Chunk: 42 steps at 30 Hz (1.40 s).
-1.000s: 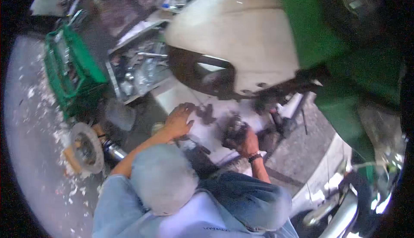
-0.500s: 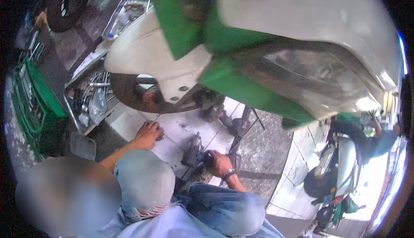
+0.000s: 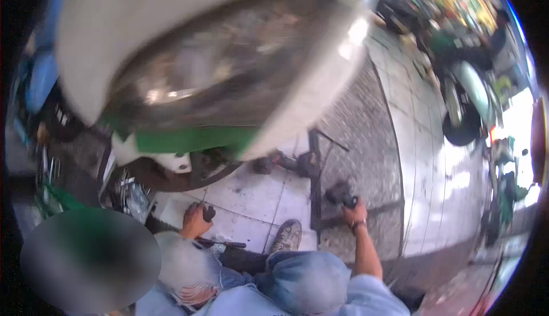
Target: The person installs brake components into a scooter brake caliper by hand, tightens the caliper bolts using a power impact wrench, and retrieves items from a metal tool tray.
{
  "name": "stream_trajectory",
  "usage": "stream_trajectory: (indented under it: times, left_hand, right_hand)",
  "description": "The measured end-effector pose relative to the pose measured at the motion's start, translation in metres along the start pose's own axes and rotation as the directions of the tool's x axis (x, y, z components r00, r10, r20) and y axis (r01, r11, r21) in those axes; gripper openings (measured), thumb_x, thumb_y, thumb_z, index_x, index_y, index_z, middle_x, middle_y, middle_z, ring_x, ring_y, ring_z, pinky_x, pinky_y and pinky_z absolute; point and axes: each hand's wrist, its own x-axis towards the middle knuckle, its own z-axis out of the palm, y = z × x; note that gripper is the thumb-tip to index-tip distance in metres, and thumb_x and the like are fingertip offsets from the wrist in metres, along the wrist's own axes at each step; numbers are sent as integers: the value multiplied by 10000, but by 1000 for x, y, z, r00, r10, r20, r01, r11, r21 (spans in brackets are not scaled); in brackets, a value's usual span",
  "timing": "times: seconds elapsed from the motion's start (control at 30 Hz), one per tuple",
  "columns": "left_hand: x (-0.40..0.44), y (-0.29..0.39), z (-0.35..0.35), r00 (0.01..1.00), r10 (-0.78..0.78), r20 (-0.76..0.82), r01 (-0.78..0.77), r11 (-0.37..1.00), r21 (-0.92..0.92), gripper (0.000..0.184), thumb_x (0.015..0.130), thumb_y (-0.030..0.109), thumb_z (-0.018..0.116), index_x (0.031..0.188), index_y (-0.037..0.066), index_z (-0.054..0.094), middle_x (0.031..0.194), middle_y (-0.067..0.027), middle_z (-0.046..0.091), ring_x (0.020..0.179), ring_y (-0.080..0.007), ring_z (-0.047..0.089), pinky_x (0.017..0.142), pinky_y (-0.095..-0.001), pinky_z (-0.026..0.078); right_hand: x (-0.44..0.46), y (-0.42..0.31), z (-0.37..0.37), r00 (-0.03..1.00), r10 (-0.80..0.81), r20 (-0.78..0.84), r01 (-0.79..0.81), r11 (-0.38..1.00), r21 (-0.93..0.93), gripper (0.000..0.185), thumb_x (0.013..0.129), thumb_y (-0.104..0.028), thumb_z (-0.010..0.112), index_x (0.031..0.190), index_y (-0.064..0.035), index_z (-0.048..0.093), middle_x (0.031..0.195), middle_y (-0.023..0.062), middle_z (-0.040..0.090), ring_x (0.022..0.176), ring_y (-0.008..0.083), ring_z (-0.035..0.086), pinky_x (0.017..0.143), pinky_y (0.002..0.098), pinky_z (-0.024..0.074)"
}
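Note:
My left hand is closed around a small dark part, low over the white floor tiles. A thin screwdriver-like tool with a dark handle lies just below it, near my knee. Out to the right, my right hand grips a dark, blocky tool over the grey floor strip; blur hides its exact kind. Above both hands looms a scooter's white front panel with its headlight and green trim. Part of the front wheel shows beneath it.
A dark jointed metal piece lies on the floor beyond my shoe. Loose tools and a clear bag are at the left. Another scooter stands at the right, with a person beside it.
My right hand has carried the dark tool from between my knees out to the right. My left hand remains low near the tiles. The view has swung to the right.

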Motion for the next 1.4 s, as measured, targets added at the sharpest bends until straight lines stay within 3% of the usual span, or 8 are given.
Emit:
stream_trajectory:
  times: [0.37, 0.57, 0.6, 0.63, 0.77, 0.9, 1.17, 1.4]
  left_hand:
    - [5, -1, 17, 999, -41, 26, 43, 997, -63, 738, 641, 247, 878, 1253, 9, 541, 1181, -216, 592, 1181, -409, 549, 1016, -479, 474]
    - [-15, -38, 10, 1000, -17, 1, 17, 981, -194, 613, 758, 299, 801, 1284, 47, 613, 1336, -195, 606, 1282, -376, 530, 1083, -455, 429]
    - [-24, -50, 28, 990, -108, -88, 88, 974, -207, 602, 771, 306, 800, 1281, 46, 614, 1295, -191, 634, 1245, -368, 565, 1056, -447, 453]
    - [-31, -65, 39, 971, -174, -163, 138, 968, -207, 591, 784, 312, 798, 1279, 45, 616, 1254, -188, 662, 1208, -360, 599, 1029, -438, 476]
    - [-64, -54, -89, 927, -367, 81, 364, 821, -440, 528, 820, 299, 786, 1258, 40, 646, 1168, -188, 711, 1087, -342, 676, 966, -428, 520]
    - [-92, -113, -131, 774, -534, -340, 261, 758, -597, 512, 811, 315, 804, 1197, -4, 699, 1163, -202, 724, 1086, -311, 702, 952, -404, 532]
    - [-87, -176, -146, 480, -669, -567, 295, 732, -614, 614, 791, 314, 813, 1289, -4, 643, 1123, -233, 724, 1082, -358, 697, 974, -428, 522]
    - [-101, -117, -146, 579, -711, -399, 233, 613, -755, 337, 897, 244, 733, 1109, -17, 720, 926, -169, 764, 816, -243, 733, 759, -383, 548]
  right_hand:
    - [16, -2, 45, 958, 10, -285, 47, 980, 193, 627, 742, -225, 788, 1276, -39, 516, 1213, 249, 649, 1141, 442, 617, 953, 492, 496]
    - [32, 51, 76, 945, -321, -64, 312, 943, -114, 994, 759, -444, 809, 1479, 92, 382, 1463, 287, 496, 1394, 399, 450, 1164, 445, 356]
    - [-33, -31, 19, 989, -132, 72, 126, 989, 78, 989, 721, -405, 843, 1461, 89, 412, 1406, 291, 549, 1331, 422, 513, 1118, 451, 411]
    - [-11, 16, 62, 923, -376, -85, 380, 924, 36, 915, 693, -355, 862, 1408, 66, 477, 1326, 284, 607, 1226, 431, 592, 1048, 451, 472]
    - [-55, -65, 48, 828, -468, 309, 295, 832, 470, 716, 659, -225, 865, 1271, 14, 581, 1200, 242, 671, 1110, 401, 652, 961, 444, 521]
    - [-66, -118, 63, 751, -630, 200, 617, 776, 127, 632, 626, -194, 855, 1202, -49, 637, 1129, 170, 694, 1062, 379, 665, 903, 453, 533]
    - [-33, -201, 51, 645, -656, 391, 715, 699, -5, 426, 813, -262, 795, 1178, -68, 693, 1060, 144, 738, 918, 339, 719, 811, 426, 568]
    - [-81, -312, -24, 501, -802, 324, 848, 529, -1, 412, 836, -209, 773, 1209, -68, 672, 971, 164, 744, 890, 359, 720, 748, 446, 563]
